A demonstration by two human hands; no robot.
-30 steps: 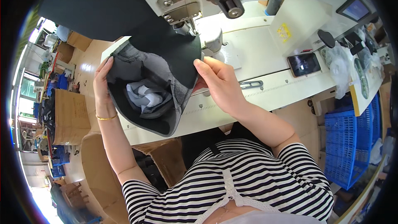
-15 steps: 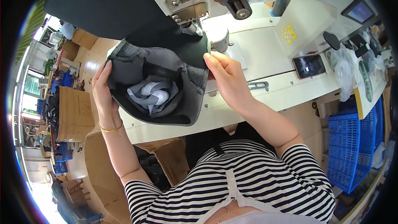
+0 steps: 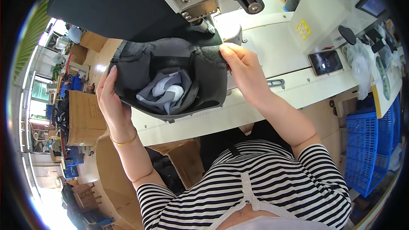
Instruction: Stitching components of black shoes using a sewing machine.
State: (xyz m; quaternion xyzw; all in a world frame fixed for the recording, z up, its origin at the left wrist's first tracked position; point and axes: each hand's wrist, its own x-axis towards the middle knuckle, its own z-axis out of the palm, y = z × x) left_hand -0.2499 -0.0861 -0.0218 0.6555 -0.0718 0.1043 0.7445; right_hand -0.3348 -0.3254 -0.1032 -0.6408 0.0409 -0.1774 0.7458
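A dark grey fabric piece point(image 3: 208, 81), open like a deep bag, lies under the sewing machine's needle area point(image 3: 202, 26). Crumpled grey and white cloth point(image 3: 164, 91) sits in its hollow. My left hand point(image 3: 114, 108) is closed on the piece's left side, thumb at the rim and the other fingers partly behind it. At the far right corner, beside the machine's foot, my right hand point(image 3: 247, 72) pinches the edge between thumb and fingers. The exact stitching point is hidden by the metal parts and fabric.
A large black panel point(image 3: 106, 8) reaches in at the upper left. On the white machine table point(image 3: 277, 51) lies a phone point(image 3: 325, 62). A screen point(image 3: 372, 4) and plastic bags point(image 3: 358, 66) are at right, above blue crates point(image 3: 362, 149). Cardboard boxes point(image 3: 87, 117) stand at left.
The fabric piece has slid farther under the machine, and its far rim now sits closer to the foot. My right hand has moved with its corner; the whole view has shifted slightly.
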